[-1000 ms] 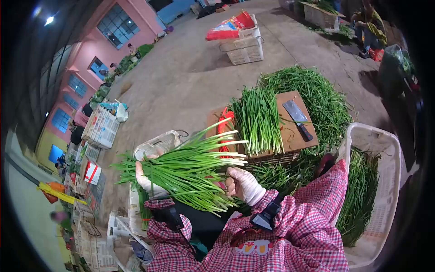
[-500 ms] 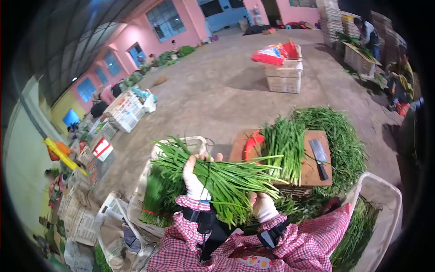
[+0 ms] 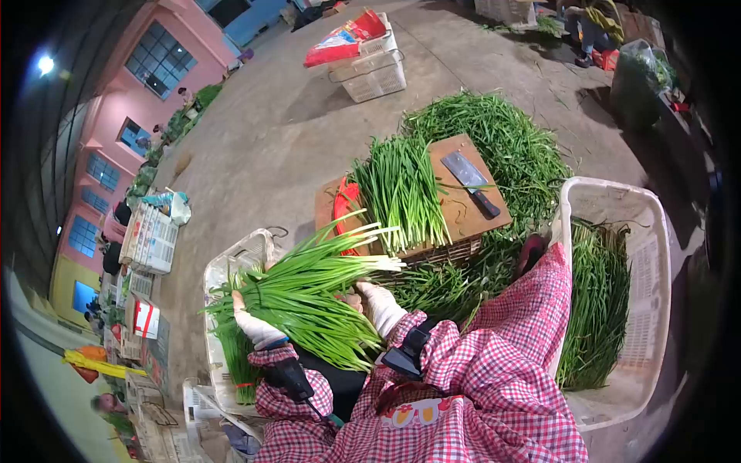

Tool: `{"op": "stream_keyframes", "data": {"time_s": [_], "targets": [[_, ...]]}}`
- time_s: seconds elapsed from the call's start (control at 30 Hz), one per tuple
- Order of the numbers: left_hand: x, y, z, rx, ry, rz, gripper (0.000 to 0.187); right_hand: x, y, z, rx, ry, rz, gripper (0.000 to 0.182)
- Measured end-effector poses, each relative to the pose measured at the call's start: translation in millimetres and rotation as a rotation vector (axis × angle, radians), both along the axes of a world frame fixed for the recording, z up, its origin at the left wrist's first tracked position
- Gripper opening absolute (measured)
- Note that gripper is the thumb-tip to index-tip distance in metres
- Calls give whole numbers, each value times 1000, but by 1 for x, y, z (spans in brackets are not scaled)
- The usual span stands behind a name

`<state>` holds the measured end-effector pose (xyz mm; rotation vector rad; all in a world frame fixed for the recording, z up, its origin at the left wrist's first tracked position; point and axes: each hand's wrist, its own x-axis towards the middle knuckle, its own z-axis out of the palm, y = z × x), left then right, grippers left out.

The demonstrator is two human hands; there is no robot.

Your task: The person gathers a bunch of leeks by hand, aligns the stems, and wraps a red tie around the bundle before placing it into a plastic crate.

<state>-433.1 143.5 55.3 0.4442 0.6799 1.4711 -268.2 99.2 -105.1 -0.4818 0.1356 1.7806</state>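
Observation:
A loose bunch of green chives (image 3: 309, 289) lies across my two gloved hands, its pale stem ends toward the board. My left hand (image 3: 253, 322) is closed round the leafy side, the thumb showing and the other fingers mostly hidden. Against the near stem side, my right hand (image 3: 376, 305) has its fingers curled under the bunch. Just beyond, a pile of chives (image 3: 401, 193) rests on a wooden board (image 3: 461, 220), beside a cleaver (image 3: 469, 179) and a red strip (image 3: 345, 208). Below my left hand, chives tied with a red band (image 3: 238, 370) stand in a white crate (image 3: 218, 289).
A white crate (image 3: 656, 255) with more chives is at my right. Loose greens (image 3: 494, 139) heap on the floor behind the board. Stacked baskets with a red bag (image 3: 374, 77) stand farther off. Crates (image 3: 150, 239) line the left, and a person (image 3: 594, 31) sits at upper right.
My view has turned right and tilted down. The bunch has swung so its stem ends point up toward the board, and both hands still hold it.

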Motion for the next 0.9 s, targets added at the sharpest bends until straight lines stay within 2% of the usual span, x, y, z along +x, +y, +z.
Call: {"op": "stream_keyframes", "data": {"time_s": [0.03, 0.07, 0.1, 0.17, 0.23, 0.27, 0.3, 0.37, 0.4, 0.43, 0.5, 0.53, 0.57, 0.63, 0.7, 0.77, 0.83, 0.87, 0.9], "targets": [[-5, 1, -2, -5, 8, -3, 58, 0, -1, -9, 35, 90, 28, 14], [-4, -5, 6, -29, -20, -21, 56, -4, 3, -4, -88, 115, 12, 19], [-4, -8, 10, -54, -47, -36, 54, -2, 1, -1, -93, 122, 12, 19], [-25, 0, -8, -37, 58, 31, 59, 2, -9, 6, 0, 160, -21, 26], [-40, 2, -17, 22, 145, -46, 59, 4, -11, 3, 58, 100, 19, 32], [-43, 2, -15, 225, 13, -360, 59, 4, -9, 6, 65, 141, 13, 27], [-44, 2, -15, 226, 16, -361, 59, 4, -7, 8, 72, 182, 8, 22], [-33, -3, -8, -39, 49, -56, 59, 9, -13, 15, 93, 245, 38, 20], [-23, -4, -2, -70, 37, 38, 62, 11, -15, 20, 146, 241, 46, 26], [-16, -7, 4, -68, 37, 38, 62, 12, -17, 25, 199, 237, 54, 31], [-6, -11, 12, -109, -18, 35, 64, 12, -19, 35, 190, 211, 13, 27], [-4, -5, 6, -93, 38, 125, 65, 10, -16, 28, 200, 220, 4, 20], [-8, -4, 4, -90, 37, 124, 65, 12, -16, 35, 210, 229, -5, 13], [-23, -2, 4, -112, -187, -151, 64, 16, -23, 47, 180, 241, -29, 10], [-27, 7, 2, -6, -125, -161, 60, 23, -35, 56, 276, 289, 11, 11], [-31, 12, 3, 96, -62, -163, 57, 31, -47, 56, 330, 91, 86, 12], [-30, 15, 6, 146, -83, -114, 47, 37, -59, 57, 389, 55, 158, 14], [-22, 11, 14, 184, -103, -152, 43, 47, -68, 57, 513, -53, 215, 21], [-19, 12, 15, 182, -106, -148, 43, 61, -80, 78, 527, -86, 268, 37]]}}
